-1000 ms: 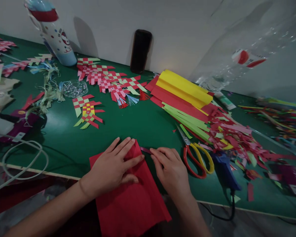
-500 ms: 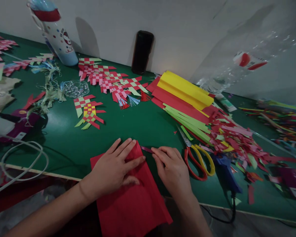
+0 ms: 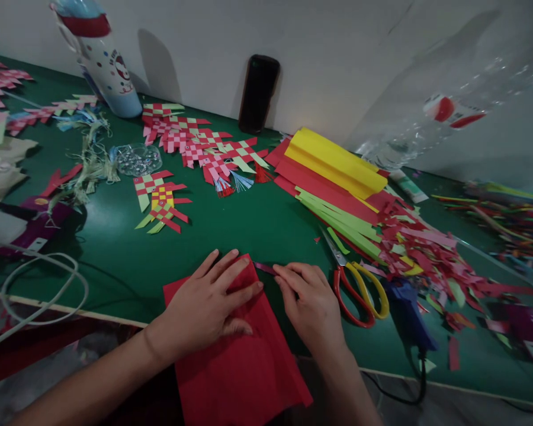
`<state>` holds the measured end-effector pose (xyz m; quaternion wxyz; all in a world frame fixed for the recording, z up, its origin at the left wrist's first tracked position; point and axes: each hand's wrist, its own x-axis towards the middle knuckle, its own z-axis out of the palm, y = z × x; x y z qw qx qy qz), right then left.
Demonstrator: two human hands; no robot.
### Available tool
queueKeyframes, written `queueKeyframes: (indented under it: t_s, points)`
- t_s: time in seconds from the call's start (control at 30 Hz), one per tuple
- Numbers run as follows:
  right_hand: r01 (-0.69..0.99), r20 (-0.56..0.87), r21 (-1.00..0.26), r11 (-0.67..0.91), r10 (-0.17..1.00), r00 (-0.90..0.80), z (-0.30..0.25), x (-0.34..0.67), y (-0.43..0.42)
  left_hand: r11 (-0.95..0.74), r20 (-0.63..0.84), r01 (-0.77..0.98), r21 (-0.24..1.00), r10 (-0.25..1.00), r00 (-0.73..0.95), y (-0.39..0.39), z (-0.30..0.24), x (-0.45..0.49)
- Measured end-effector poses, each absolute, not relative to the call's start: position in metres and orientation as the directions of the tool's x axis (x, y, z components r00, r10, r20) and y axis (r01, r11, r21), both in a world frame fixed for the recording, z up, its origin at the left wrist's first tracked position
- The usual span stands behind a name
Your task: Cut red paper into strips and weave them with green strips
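Pinching a purple strip, right hand hides its end; spread left hand partly covers red paper.

We note matt red paper, scissors with metal blades and plastic handles, and a smooth, shiny tabletop.

Sheet partly on tbl, scissors R, phone behind agst wall

Craft workspace, green tabletop against a wall, scissors, paper scraps, woven paper fish
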<state>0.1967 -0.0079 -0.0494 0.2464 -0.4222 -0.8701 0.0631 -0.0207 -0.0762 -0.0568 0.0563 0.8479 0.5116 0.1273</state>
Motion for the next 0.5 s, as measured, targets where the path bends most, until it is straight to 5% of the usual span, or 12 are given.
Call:
queueKeyframes:
  t_s: [0.5]
  points:
    - [0.701,0.367,-0.309,0.643,0.76,-0.536,-0.0492,0.1916,-0.0049,-0.477,0.159,0.851,0.22,0.878,0.451,-0.0754,-0.0567,-0.0213]
